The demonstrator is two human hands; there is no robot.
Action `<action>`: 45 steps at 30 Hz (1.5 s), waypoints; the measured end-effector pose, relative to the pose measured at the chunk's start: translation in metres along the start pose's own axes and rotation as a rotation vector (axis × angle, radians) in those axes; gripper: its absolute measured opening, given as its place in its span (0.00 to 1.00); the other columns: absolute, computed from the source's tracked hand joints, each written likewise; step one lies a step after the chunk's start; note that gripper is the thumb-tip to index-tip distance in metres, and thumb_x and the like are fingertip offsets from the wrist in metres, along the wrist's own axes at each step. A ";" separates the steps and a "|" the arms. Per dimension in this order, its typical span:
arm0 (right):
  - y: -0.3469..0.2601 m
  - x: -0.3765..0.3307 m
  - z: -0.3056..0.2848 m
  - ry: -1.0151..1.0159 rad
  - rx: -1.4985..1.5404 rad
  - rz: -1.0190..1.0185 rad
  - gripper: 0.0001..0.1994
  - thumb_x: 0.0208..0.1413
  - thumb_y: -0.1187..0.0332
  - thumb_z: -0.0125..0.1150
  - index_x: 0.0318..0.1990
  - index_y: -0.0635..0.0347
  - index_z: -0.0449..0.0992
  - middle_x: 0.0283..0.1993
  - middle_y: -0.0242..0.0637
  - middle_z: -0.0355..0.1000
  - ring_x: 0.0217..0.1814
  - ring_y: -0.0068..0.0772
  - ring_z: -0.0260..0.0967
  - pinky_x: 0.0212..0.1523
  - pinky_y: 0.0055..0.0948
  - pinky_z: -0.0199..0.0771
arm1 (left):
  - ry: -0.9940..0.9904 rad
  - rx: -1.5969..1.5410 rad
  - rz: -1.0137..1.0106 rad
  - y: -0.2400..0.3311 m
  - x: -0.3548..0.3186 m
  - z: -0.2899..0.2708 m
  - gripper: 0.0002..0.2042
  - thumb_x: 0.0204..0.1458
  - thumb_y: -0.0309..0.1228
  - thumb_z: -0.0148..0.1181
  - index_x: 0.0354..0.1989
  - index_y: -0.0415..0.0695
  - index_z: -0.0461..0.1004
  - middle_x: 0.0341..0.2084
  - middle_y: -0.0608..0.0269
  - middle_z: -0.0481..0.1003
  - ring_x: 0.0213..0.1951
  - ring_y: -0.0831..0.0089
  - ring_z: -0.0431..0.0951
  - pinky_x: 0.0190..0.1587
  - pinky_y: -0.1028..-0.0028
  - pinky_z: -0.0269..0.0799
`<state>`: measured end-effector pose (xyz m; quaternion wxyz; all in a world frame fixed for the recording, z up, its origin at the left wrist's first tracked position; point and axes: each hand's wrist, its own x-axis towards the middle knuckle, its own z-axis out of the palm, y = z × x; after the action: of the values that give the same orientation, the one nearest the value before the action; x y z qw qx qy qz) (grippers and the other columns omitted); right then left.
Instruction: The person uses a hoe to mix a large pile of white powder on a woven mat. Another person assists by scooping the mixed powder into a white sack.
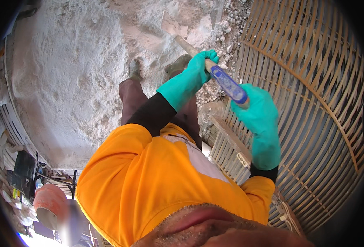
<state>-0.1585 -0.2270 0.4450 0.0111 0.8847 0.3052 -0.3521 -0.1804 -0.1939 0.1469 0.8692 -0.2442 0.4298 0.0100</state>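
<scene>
Both my hands wear teal rubber gloves and grip the wooden handle of what looks like a shovel (185,44). My left hand (202,64) wraps round the shaft ahead of a blue section of the handle. My right hand (254,105) closes over the handle's end, close to the slatted wall. From there the tool slants away to the upper left. Its dusty head merges with the pale heap of powder (145,31), so its outline is hard to make out.
White powder (75,82) covers the floor round my boots (135,68). Pale lumps (229,39) lie along the foot of a curved wooden slat wall (297,82) on the right. A plank with a power socket (243,159) leans there. At the lower left stands a reddish rounded drum (50,201).
</scene>
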 end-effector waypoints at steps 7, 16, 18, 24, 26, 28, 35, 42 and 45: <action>-0.057 0.013 -0.024 -0.248 -0.303 -0.070 0.15 0.47 0.70 0.68 0.45 0.57 0.80 0.32 0.47 0.76 0.35 0.47 0.77 0.39 0.40 0.76 | 0.088 -0.043 -0.087 -0.012 -0.054 -0.030 0.06 0.53 0.25 0.57 0.39 0.42 0.75 0.31 0.63 0.81 0.31 0.69 0.83 0.34 0.69 0.84; -0.056 0.073 -0.008 -0.393 -0.179 -0.041 0.18 0.47 0.70 0.69 0.48 0.56 0.80 0.41 0.46 0.80 0.44 0.49 0.78 0.46 0.42 0.77 | -0.009 0.257 -0.274 0.034 -0.047 -0.050 0.09 0.59 0.37 0.52 0.33 0.49 0.76 0.23 0.69 0.78 0.20 0.71 0.78 0.18 0.72 0.78; -0.050 0.071 -0.001 -0.149 -0.221 -0.114 0.18 0.47 0.72 0.69 0.49 0.55 0.81 0.44 0.45 0.80 0.46 0.49 0.79 0.48 0.42 0.78 | 0.048 0.214 -0.277 0.032 -0.043 -0.040 0.08 0.59 0.37 0.52 0.33 0.49 0.75 0.22 0.69 0.77 0.20 0.72 0.78 0.18 0.71 0.78; -0.038 0.061 0.005 -0.035 -0.190 -0.094 0.16 0.48 0.74 0.68 0.46 0.54 0.82 0.41 0.44 0.80 0.45 0.45 0.79 0.47 0.40 0.78 | 0.122 0.271 -0.218 0.017 -0.031 -0.034 0.09 0.59 0.38 0.51 0.34 0.50 0.76 0.22 0.69 0.78 0.19 0.72 0.76 0.16 0.69 0.74; -0.034 0.060 0.001 -0.071 -0.173 -0.079 0.15 0.48 0.74 0.68 0.45 0.54 0.83 0.40 0.43 0.80 0.43 0.45 0.80 0.45 0.39 0.79 | 0.198 0.217 -0.221 0.010 -0.027 -0.028 0.10 0.59 0.38 0.51 0.36 0.49 0.77 0.21 0.70 0.78 0.18 0.71 0.75 0.16 0.68 0.73; -0.033 0.066 -0.003 -0.098 -0.164 -0.072 0.13 0.48 0.74 0.67 0.44 0.53 0.83 0.39 0.43 0.80 0.39 0.46 0.79 0.41 0.38 0.79 | 0.167 0.178 -0.256 0.010 -0.007 -0.038 0.10 0.59 0.37 0.51 0.37 0.48 0.77 0.21 0.71 0.78 0.17 0.71 0.75 0.15 0.65 0.72; -0.014 0.101 0.020 -0.098 -0.133 -0.409 0.11 0.51 0.70 0.64 0.43 0.50 0.80 0.29 0.40 0.76 0.31 0.48 0.77 0.31 0.42 0.77 | 0.082 0.048 -0.185 0.024 0.012 -0.071 0.10 0.57 0.30 0.58 0.44 0.41 0.76 0.35 0.60 0.79 0.39 0.64 0.80 0.47 0.63 0.80; 0.003 0.127 0.166 0.033 0.209 -0.416 0.09 0.50 0.67 0.62 0.39 0.54 0.76 0.37 0.48 0.77 0.34 0.52 0.77 0.34 0.46 0.78 | 0.075 0.246 -0.158 0.103 0.035 -0.113 0.11 0.58 0.26 0.58 0.48 0.39 0.73 0.37 0.58 0.78 0.41 0.65 0.79 0.49 0.65 0.78; -0.019 0.114 0.168 -0.035 0.251 -0.409 0.10 0.48 0.67 0.63 0.40 0.55 0.76 0.36 0.48 0.76 0.34 0.53 0.77 0.33 0.48 0.78 | 0.117 0.262 -0.171 0.111 0.032 -0.107 0.10 0.59 0.25 0.58 0.48 0.38 0.73 0.38 0.58 0.77 0.42 0.66 0.79 0.50 0.65 0.78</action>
<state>-0.2076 -0.1902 0.2505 -0.1651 0.7929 0.4314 -0.3974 -0.2653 -0.1491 0.0220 0.8647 -0.1647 0.4551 -0.1345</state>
